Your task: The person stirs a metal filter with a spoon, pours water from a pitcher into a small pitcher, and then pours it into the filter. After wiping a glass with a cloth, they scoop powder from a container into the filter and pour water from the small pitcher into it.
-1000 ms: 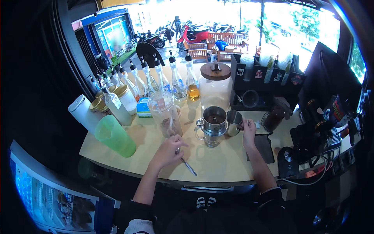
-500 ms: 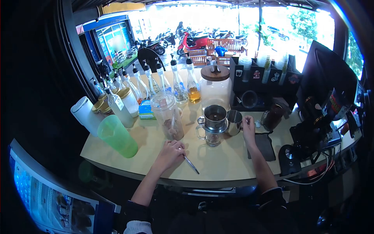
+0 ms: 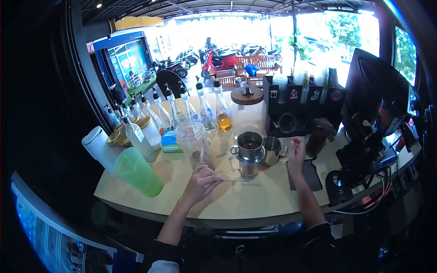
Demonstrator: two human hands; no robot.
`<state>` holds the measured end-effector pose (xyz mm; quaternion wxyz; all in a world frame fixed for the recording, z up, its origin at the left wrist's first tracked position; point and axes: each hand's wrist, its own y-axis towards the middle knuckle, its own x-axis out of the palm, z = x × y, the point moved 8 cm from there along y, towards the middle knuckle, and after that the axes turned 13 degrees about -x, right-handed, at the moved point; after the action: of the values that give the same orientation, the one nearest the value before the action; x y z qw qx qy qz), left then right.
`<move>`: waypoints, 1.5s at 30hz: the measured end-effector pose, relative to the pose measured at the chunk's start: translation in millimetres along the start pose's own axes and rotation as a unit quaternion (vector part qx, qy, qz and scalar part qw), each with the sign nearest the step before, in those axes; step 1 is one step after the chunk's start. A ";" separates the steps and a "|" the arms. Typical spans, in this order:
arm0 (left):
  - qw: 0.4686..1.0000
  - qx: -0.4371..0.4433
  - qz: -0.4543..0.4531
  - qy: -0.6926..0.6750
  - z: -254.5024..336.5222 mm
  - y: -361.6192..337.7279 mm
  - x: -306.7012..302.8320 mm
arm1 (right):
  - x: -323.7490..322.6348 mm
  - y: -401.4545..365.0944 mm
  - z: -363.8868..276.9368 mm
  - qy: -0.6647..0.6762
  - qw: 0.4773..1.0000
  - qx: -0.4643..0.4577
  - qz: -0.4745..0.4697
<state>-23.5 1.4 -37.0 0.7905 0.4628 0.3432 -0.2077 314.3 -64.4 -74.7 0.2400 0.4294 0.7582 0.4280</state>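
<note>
My left hand (image 3: 202, 184) is closed around a thin metal stirring tool (image 3: 236, 181), probably a long spoon, whose tip points right, in front of a glass mug (image 3: 249, 170). On that mug sits a metal drip filter (image 3: 250, 145) with dark contents. To its right stands a metal pitcher (image 3: 271, 152). My right hand (image 3: 297, 157) is raised just right of the pitcher's handle, apart from it, its fingers loosely bent and nothing visible in them. Behind my left hand is a clear lidded plastic jug (image 3: 191, 141) with a light stick-like thing inside.
A green pitcher (image 3: 139, 170) stands at left, near several pump bottles (image 3: 223, 113). A wooden-lidded glass jar (image 3: 247, 111) and a black cup organiser (image 3: 305, 102) are behind. A dark cloth (image 3: 306, 176) and a dark-filled jar (image 3: 317, 141) are at right.
My left hand has lifted the stirring tool and turned it from pointing down at the counter to pointing right. My right hand has come away from the metal pitcher's handle.
</note>
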 end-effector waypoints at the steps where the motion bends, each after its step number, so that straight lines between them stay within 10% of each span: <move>1: 0.999 0.001 0.002 -0.040 2.6 2.9 -4.3 | -5.3 1.8 -14.2 -0.002 1.000 0.000 0.001; 3: 0.997 0.003 0.008 -0.080 9.2 9.6 -12.2 | -2.0 6.6 -60.4 0.133 0.990 -0.049 -0.011; 5: 0.991 0.019 -0.021 -0.132 23.8 13.8 -11.2 | 34.6 -3.7 -151.2 0.267 0.920 -0.088 -0.271; 10: 0.987 0.058 -0.055 -0.140 55.8 19.8 -8.5 | 59.7 -20.3 -204.2 0.220 0.872 -0.118 -0.421; 21: 0.897 -0.066 0.173 -0.402 -0.7 52.1 -22.2 | -9.1 52.3 -229.3 0.127 0.949 -0.139 -0.253; 33: 0.920 -0.172 -0.030 -0.352 -4.8 99.7 65.5 | 64.2 66.4 -178.9 0.002 0.903 -0.135 -0.408; 45: 0.897 -0.223 -0.018 -0.382 -18.9 92.9 75.0 | 74.5 75.1 -175.0 0.025 0.867 -0.236 -0.438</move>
<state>80.7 62.2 -43.7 0.9395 0.1529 0.0601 -0.3007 181.3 -58.2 80.6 0.4779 -0.0276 0.7506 0.4555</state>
